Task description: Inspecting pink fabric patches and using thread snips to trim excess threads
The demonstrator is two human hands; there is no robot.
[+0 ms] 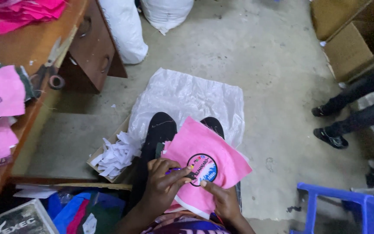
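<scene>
A bare grey concrete floor (247, 56) fills most of the view, with a brown wooden tabletop (31, 47) along the left edge carrying heaps of bright pink cloth (20, 13) and a pair of scissors (48, 65). A crinkled white plastic sheet (187, 95) lies spread on the floor under the seated person's black shoes (163, 125). Beside it, a shallow cardboard box (109, 160) brims with white paper trimmings (120, 151). A blue plastic stool (347, 208) stands at the lower right, near another person's dark-trousered legs and shoes (332, 138).

On the lap rests a square of pink felt cloth (215, 160), on top of a small stack, bearing a round dark badge with coloured lettering (202, 169). The left hand (165, 182) is clenched around a small purple object (172, 170), partly hidden, its tip touching the badge's edge. The right hand (224, 199) pinches the cloth's lower edge just below the badge, thumb on top.

The risks look modest but real: the fingertips sit very close to the purple tool, so a slip could nick them or mark the badge; the loose stack could slide off the knees onto the dusty floor; and the trimmings, piled above the box rim, could spill onto the sheet.
</scene>
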